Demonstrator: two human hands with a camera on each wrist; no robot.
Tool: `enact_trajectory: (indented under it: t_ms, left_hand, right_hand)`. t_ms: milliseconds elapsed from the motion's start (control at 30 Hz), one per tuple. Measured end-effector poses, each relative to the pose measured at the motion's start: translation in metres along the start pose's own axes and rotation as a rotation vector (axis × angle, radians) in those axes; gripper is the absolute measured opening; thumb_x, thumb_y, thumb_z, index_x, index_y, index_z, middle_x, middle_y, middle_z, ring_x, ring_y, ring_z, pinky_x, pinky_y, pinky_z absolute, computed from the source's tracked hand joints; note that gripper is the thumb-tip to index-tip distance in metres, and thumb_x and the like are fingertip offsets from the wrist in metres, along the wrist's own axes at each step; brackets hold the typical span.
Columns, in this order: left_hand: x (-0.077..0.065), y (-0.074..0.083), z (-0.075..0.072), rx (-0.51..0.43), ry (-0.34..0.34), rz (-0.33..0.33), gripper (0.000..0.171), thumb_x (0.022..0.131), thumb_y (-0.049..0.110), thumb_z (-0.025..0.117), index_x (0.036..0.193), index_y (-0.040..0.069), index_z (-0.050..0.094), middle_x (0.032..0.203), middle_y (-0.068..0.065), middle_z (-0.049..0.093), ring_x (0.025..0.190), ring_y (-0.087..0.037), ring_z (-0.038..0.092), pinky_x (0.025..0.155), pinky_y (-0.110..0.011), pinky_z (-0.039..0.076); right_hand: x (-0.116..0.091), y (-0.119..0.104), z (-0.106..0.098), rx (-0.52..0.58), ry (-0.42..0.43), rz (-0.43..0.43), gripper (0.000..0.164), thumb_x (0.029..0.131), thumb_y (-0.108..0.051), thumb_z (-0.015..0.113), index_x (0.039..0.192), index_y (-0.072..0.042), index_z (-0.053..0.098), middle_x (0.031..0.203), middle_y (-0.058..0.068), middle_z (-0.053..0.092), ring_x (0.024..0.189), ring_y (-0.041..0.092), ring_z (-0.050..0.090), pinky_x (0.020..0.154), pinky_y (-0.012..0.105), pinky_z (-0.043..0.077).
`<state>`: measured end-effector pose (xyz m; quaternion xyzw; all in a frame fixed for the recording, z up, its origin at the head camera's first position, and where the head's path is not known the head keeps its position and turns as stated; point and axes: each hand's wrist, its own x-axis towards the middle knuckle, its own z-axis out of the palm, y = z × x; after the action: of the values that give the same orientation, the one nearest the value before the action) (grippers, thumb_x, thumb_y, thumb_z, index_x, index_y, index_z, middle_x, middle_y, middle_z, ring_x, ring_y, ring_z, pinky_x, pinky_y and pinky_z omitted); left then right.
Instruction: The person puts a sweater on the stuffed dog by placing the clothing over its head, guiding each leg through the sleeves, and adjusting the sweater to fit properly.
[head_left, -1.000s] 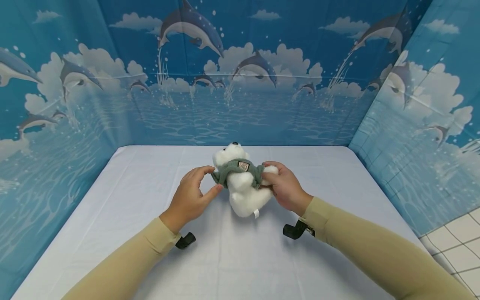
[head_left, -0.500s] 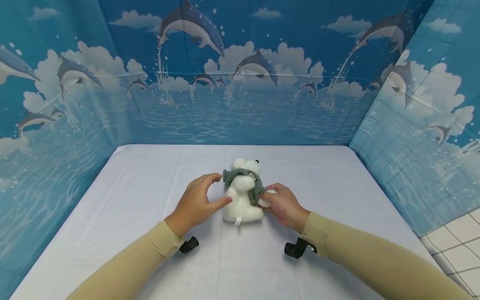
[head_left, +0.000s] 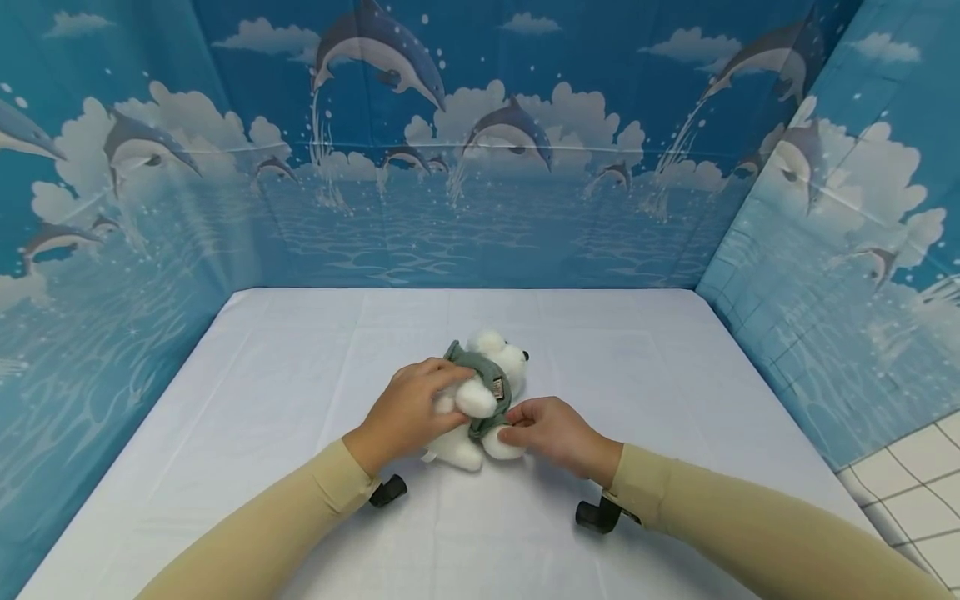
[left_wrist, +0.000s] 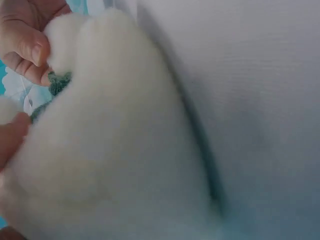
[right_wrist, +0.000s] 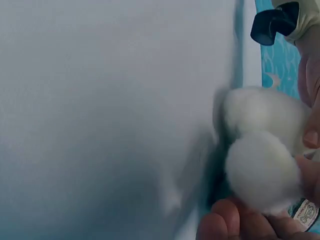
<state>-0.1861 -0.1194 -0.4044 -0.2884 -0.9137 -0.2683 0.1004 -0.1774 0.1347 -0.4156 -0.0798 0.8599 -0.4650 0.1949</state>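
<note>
A white stuffed toy animal (head_left: 487,398) with a black nose wears a green vest (head_left: 465,358) bearing a small label. Its head points to the back right, and its rear end is toward the front left. My left hand (head_left: 405,408) grips its side, fingers and thumb on either side of one white limb. My right hand (head_left: 562,433) pinches the other front limb by the vest's edge. In the left wrist view, the white body (left_wrist: 110,125) hides most of the vest. A round white paw (right_wrist: 262,170) sits between the right thumb and fingers (right_wrist: 250,222) in the right wrist view.
A white cloth covers the table (head_left: 645,358). Blue dolphin-print curtains (head_left: 487,225) enclose its back and sides. Black wrist mounts (head_left: 598,515) hang under both cuffs. White tiles (head_left: 918,492) show at the lower right.
The toy has come lower and nearer, turning so its head faces right and its rear swings left. My left hand, earlier spread beside it, now grips its side. My right hand keeps its pinch.
</note>
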Motion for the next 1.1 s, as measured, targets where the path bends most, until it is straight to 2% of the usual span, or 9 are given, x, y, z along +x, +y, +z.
enact_trajectory:
  t_ms: [200,300,400,533,667,800,933,1033,1100]
  left_hand:
    - [-0.003,-0.001,0.003,0.008,-0.006,0.033,0.030,0.094,0.022,0.080,0.125,0.023,0.077,0.115,0.002,0.069,0.100,-0.017,0.068,0.095,-0.045,0.055]
    - [-0.003,-0.003,0.005,0.005,0.004,0.055,0.025,0.096,0.018,0.076,0.120,0.022,0.079,0.115,0.001,0.070,0.098,-0.016,0.069,0.092,-0.042,0.057]
    - [-0.003,-0.005,0.005,0.004,0.012,0.079,0.023,0.098,0.016,0.074,0.119,0.020,0.080,0.114,0.000,0.070,0.096,-0.015,0.069,0.089,-0.040,0.058]
    - [-0.003,-0.006,0.006,0.000,0.008,0.100,0.022,0.099,0.017,0.073,0.120,0.017,0.080,0.113,-0.001,0.070,0.094,-0.016,0.069,0.086,-0.037,0.058]
    - [-0.004,-0.007,0.005,-0.005,-0.014,0.094,0.022,0.100,0.018,0.072,0.121,0.015,0.080,0.114,-0.001,0.069,0.095,-0.016,0.067,0.087,-0.038,0.057]
    - [-0.004,-0.008,0.004,-0.019,-0.031,0.097,0.019,0.102,0.018,0.071,0.118,0.016,0.080,0.114,0.000,0.069,0.098,-0.015,0.067,0.088,-0.037,0.057]
    - [-0.004,-0.009,0.002,-0.029,-0.041,0.097,0.020,0.100,0.012,0.070,0.117,0.016,0.080,0.115,0.000,0.068,0.099,-0.016,0.067,0.088,-0.036,0.057]
    - [-0.004,-0.010,0.000,-0.035,-0.052,0.080,0.024,0.099,0.008,0.068,0.118,0.017,0.080,0.117,0.000,0.068,0.100,-0.016,0.067,0.089,-0.037,0.057]
    - [-0.004,-0.012,0.000,-0.035,-0.058,0.073,0.024,0.099,0.007,0.068,0.118,0.018,0.080,0.119,0.000,0.069,0.102,-0.016,0.068,0.091,-0.037,0.058]
  right_hand:
    - [-0.004,-0.009,-0.002,-0.156,-0.092,-0.049,0.026,0.095,-0.023,0.077,0.114,-0.005,0.078,0.104,0.001,0.079,0.092,0.011,0.066,0.079,0.031,0.055]
    - [-0.002,-0.021,-0.016,-0.259,-0.095,-0.085,0.019,0.099,-0.023,0.071,0.107,-0.009,0.081,0.099,0.001,0.079,0.077,0.011,0.061,0.068,0.030,0.050]
    - [0.004,-0.036,-0.032,-0.337,-0.057,-0.172,0.020,0.104,-0.025,0.066,0.106,-0.013,0.081,0.096,0.002,0.079,0.071,0.013,0.058,0.064,0.031,0.048]
    - [0.017,-0.055,-0.042,-0.394,0.000,-0.317,0.020,0.105,-0.027,0.067,0.116,-0.015,0.079,0.104,0.001,0.077,0.081,0.011,0.064,0.070,0.031,0.054]
    - [0.032,-0.073,-0.041,-0.433,0.013,-0.396,0.027,0.104,-0.026,0.069,0.126,-0.013,0.076,0.120,0.003,0.075,0.094,0.013,0.069,0.076,0.031,0.058]
    - [0.048,-0.086,-0.034,-0.526,-0.068,-0.441,0.033,0.104,-0.025,0.069,0.135,-0.011,0.072,0.132,0.006,0.072,0.102,0.015,0.069,0.081,0.029,0.058]
    - [0.059,-0.093,-0.027,-0.615,-0.157,-0.451,0.035,0.103,-0.020,0.071,0.137,-0.011,0.071,0.134,0.006,0.070,0.109,0.017,0.069,0.085,0.028,0.058]
    - [0.065,-0.095,-0.025,-0.646,-0.191,-0.426,0.035,0.103,-0.014,0.070,0.138,-0.011,0.070,0.127,0.004,0.073,0.109,0.016,0.071,0.087,0.027,0.059]
    - [0.067,-0.095,-0.025,-0.672,-0.201,-0.413,0.036,0.103,-0.010,0.067,0.140,-0.011,0.069,0.116,0.003,0.076,0.099,0.012,0.070,0.084,0.026,0.057]
